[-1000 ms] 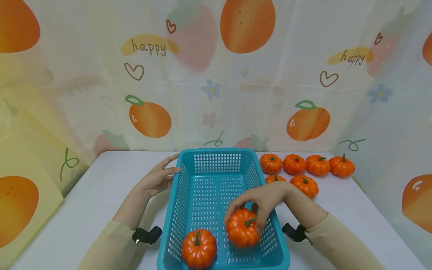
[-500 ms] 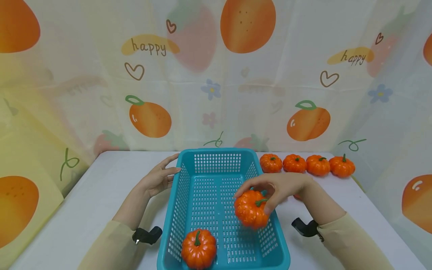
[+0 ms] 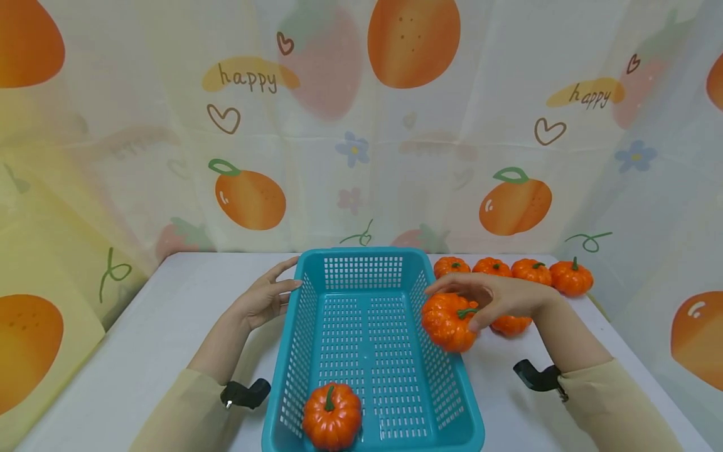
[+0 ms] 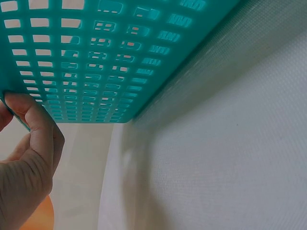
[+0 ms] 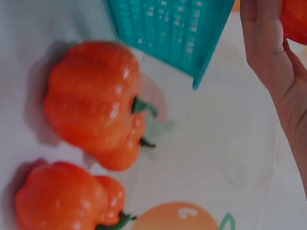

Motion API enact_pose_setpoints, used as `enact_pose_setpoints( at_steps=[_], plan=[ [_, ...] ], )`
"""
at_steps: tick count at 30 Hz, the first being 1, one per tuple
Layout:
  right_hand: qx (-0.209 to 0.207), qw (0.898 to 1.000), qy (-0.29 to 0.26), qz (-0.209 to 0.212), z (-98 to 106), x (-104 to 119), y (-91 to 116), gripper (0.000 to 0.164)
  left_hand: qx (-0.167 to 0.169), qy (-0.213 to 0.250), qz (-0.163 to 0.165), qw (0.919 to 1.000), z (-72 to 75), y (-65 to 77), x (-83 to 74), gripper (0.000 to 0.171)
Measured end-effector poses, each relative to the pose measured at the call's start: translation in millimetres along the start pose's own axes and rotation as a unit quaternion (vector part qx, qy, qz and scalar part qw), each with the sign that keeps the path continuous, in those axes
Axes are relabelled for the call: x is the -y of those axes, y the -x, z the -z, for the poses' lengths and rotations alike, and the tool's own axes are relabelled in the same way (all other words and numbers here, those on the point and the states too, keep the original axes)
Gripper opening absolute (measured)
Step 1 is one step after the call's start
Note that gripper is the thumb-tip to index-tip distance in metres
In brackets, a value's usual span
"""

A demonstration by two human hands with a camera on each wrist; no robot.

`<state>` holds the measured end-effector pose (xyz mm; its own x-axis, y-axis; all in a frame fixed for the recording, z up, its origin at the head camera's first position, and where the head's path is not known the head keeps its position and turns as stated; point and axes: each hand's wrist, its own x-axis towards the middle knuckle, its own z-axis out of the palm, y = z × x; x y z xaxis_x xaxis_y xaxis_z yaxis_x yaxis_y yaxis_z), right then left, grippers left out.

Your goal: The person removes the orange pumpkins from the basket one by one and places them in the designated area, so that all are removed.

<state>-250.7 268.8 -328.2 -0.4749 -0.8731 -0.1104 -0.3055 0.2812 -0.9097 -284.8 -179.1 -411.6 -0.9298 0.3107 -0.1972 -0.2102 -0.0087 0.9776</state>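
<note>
My right hand [image 3: 497, 298] grips a small orange pumpkin [image 3: 449, 323], fingers over its top and thumb at its side. This pumpkin is raised over the right rim of the blue plastic basket [image 3: 367, 251]. At the edge of the right wrist view, the same hand [image 5: 276, 52] holds the pumpkin [image 5: 295, 21]. My left hand [image 3: 265, 301] holds the left rim of the basket; in the left wrist view its fingers [image 4: 36, 115] curl at that rim. Another pumpkin [image 3: 332, 415] sits inside the basket at the near left.
To the right of the basket, a back row of several pumpkins [image 3: 572, 278] stands on the white table [image 3: 141, 351]. Another pumpkin [image 3: 511, 325] lies in front, partly behind my right hand. A printed cloth [image 3: 367, 188] hangs behind the table.
My right hand has lifted the pumpkin from inside the basket's near right part and carried it up and rightward to the right rim. The left hand and basket have stayed put.
</note>
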Motion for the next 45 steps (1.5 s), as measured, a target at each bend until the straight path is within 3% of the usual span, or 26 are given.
enact_pose_setpoints(
  at_steps=[10,20,25,32,39,45],
  plan=[
    [-0.110,0.992,0.047,-0.025,17,-14,35,0.058,-0.004,-0.003,0.002,1.0000,1.2,-0.2,0.3,0.079],
    [-0.136,0.990,-0.044,0.012,41,-37,80,0.052,0.000,-0.006,0.001,1.0000,1.4,-0.5,1.9,0.080],
    [-0.171,0.983,-0.060,-0.029,50,-51,106,0.052,0.000,-0.007,0.000,1.0000,1.6,-0.6,1.6,0.080],
    [-0.224,0.964,-0.122,-0.079,58,-70,139,0.045,0.000,-0.002,0.000,1.0000,1.1,-0.8,-0.3,0.080],
    [-0.297,0.934,-0.135,-0.145,60,-91,161,0.038,0.002,0.001,0.000,1.0000,1.5,-0.9,-0.5,0.081],
    [-0.311,0.919,-0.144,-0.196,58,-108,173,0.033,0.001,-0.002,0.000,1.0000,1.4,-1.0,0.3,0.080]
  ],
)
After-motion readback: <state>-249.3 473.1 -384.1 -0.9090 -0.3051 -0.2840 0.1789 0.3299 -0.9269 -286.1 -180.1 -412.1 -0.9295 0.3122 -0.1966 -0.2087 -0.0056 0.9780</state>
